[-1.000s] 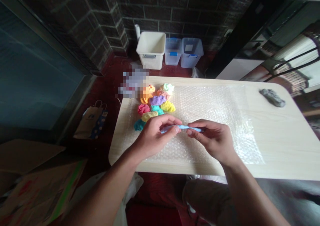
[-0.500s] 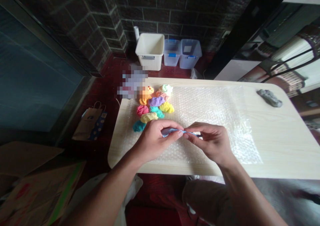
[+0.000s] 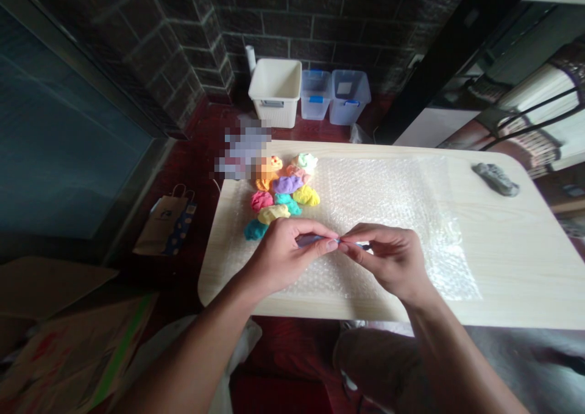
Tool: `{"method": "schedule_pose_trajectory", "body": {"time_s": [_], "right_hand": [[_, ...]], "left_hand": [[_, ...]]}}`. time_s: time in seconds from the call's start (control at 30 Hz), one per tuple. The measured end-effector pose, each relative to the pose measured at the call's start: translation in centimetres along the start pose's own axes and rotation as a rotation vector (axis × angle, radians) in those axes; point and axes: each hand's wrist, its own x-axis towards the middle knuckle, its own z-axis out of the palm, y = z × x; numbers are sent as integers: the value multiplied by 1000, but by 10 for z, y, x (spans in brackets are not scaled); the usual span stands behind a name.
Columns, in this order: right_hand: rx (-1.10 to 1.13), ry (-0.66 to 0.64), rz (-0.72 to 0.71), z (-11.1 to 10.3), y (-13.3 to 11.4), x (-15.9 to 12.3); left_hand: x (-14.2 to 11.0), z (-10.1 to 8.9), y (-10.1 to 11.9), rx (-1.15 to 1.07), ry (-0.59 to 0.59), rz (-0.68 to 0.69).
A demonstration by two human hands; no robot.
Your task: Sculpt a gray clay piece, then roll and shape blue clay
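Note:
My left hand [image 3: 292,246] pinches a thin light-blue strip of soft material [image 3: 307,241] between thumb and fingers. Fingertip to fingertip with it, my right hand [image 3: 386,252] is closed on the strip's other part, where a dark end shows by the palm. Most of the strip is hidden by the fingers, and its kind cannot be made out. Both hands are above a sheet of bubble wrap [image 3: 379,188]. Beyond my left hand lie several crumpled soft bundles, among them a teal one [image 3: 255,230], a pale yellow one [image 3: 273,213] and a purple one [image 3: 287,185].
The light wooden table [image 3: 512,249] has a grey rolled bundle [image 3: 495,179] at its far right. On the floor behind stand a white bin [image 3: 278,112] and two clear boxes [image 3: 350,106]. A paper bag [image 3: 159,225] and cardboard boxes [image 3: 68,353] are at left.
My hands keep their pinch on the blue strip. Less of the strip shows between the fingertips now, and the view has shifted very slightly.

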Motion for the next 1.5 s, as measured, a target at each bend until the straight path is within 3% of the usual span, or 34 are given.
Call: {"method": "schedule_pose_trajectory", "body": {"time_s": [0.17, 0.4, 0.63, 0.97, 1.5], "right_hand": [[-29, 75, 22, -2, 1, -1], [-73, -22, -16, 1, -7, 0], [-120, 14, 42, -2, -4, -1], [-135, -47, 37, 0, 1, 0], [-73, -10, 40, 2, 0, 0]], "left_hand": [[0, -1, -3, 10, 8, 31], [-1, -1, -2, 42, -2, 26], [-2, 1, -5, -82, -52, -32], [-1, -1, -4, 96, -45, 13], [-2, 2, -7, -25, -61, -27]]}}
